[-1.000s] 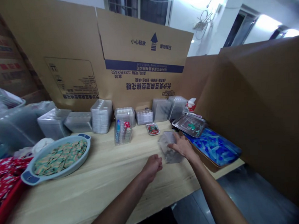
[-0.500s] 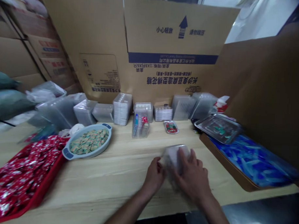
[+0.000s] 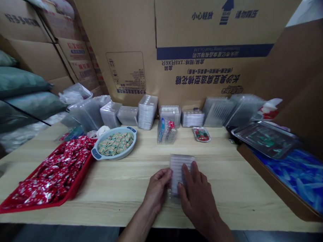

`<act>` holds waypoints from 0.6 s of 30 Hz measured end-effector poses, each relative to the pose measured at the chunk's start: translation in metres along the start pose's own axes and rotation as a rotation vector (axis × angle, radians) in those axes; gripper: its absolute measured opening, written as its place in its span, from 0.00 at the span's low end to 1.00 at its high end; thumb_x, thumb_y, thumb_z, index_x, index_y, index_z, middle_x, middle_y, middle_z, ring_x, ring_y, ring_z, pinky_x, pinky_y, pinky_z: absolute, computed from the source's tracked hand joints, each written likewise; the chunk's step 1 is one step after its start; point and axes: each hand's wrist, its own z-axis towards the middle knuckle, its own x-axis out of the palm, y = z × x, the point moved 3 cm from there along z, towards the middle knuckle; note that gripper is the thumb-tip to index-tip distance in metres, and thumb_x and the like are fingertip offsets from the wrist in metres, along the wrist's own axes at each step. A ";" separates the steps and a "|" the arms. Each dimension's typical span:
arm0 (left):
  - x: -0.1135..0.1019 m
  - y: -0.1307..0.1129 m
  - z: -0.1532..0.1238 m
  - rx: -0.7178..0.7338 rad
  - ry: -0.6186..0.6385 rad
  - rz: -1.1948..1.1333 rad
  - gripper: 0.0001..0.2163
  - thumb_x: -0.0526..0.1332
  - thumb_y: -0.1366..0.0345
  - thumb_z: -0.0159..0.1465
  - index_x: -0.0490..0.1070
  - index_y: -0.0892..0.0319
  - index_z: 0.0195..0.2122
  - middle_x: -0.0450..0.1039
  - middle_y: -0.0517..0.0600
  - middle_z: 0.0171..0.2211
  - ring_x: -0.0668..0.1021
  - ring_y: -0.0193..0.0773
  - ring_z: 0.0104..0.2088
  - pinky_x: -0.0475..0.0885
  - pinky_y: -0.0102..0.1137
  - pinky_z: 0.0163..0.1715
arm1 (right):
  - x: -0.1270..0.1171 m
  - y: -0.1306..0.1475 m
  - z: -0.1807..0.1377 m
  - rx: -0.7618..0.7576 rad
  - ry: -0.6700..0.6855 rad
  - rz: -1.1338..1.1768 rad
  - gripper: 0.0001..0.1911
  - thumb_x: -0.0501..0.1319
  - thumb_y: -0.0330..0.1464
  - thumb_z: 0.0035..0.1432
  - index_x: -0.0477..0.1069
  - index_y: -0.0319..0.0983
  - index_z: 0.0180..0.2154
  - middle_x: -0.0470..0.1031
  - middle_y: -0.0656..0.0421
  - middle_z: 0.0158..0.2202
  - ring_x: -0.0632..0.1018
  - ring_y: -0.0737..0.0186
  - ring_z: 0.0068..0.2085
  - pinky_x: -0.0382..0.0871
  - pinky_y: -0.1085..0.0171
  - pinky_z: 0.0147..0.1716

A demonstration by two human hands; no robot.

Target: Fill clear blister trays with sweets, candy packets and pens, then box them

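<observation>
A small clear ribbed plastic tray (image 3: pixel 177 167), perhaps a stack of them, lies at the front middle of the table between my hands. Its left edge is pinched between the thumb and bent fingers of my left hand (image 3: pixel 159 184). My right hand (image 3: pixel 197 191) rests over the tray's right side, fingers spread across its top and thumb near its lower part; it hides that side. Farther back stands a clear pack (image 3: pixel 167 131) with blue and red pieces in it. To its right is a small packed tray (image 3: pixel 201 134) with red and green contents.
At left are a red tray (image 3: pixel 80 183) of red packets and a pale blue basin (image 3: pixel 132 143) of small packets. Stacked clear trays (image 3: pixel 147 111) line the cardboard wall (image 3: pixel 162 85). At right, a metal tray (image 3: pixel 240 132) overlaps a carton (image 3: pixel 270 184) of blue pieces.
The plastic tray has gone from tilted and blurred in my hands to lower, nearly flat and steady. My right hand's fingers have spread over it. The view has turned left and down.
</observation>
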 end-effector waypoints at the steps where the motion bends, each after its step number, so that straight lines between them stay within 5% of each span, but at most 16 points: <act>1: -0.002 0.003 0.002 -0.037 0.009 -0.051 0.22 0.80 0.51 0.45 0.79 0.61 0.33 0.76 0.49 0.32 0.73 0.33 0.31 0.66 0.28 0.34 | 0.001 -0.001 -0.001 -0.014 -0.013 0.003 0.30 0.50 0.37 0.69 0.63 0.32 0.68 0.56 0.34 0.71 0.70 0.36 0.61 0.73 0.41 0.52; 8: -0.009 0.011 0.010 -0.027 -0.018 -0.027 0.23 0.80 0.51 0.44 0.80 0.62 0.34 0.75 0.50 0.30 0.73 0.35 0.32 0.66 0.29 0.36 | -0.001 -0.005 -0.003 -0.050 0.006 0.012 0.31 0.47 0.39 0.71 0.60 0.30 0.68 0.53 0.32 0.71 0.67 0.33 0.64 0.69 0.39 0.55; 13: -0.006 0.001 0.012 0.132 0.008 0.289 0.18 0.72 0.50 0.54 0.73 0.60 0.28 0.69 0.46 0.25 0.67 0.33 0.29 0.61 0.29 0.32 | -0.009 0.011 -0.001 -0.167 0.021 -0.095 0.29 0.52 0.35 0.69 0.61 0.48 0.69 0.53 0.48 0.74 0.54 0.30 0.72 0.60 0.33 0.61; 18: -0.029 -0.010 0.019 0.088 -0.071 0.383 0.15 0.68 0.54 0.57 0.67 0.58 0.24 0.63 0.45 0.23 0.64 0.33 0.26 0.58 0.29 0.28 | -0.009 0.004 0.003 -0.238 0.111 -0.108 0.27 0.49 0.35 0.70 0.64 0.52 0.67 0.58 0.56 0.73 0.60 0.38 0.71 0.58 0.30 0.62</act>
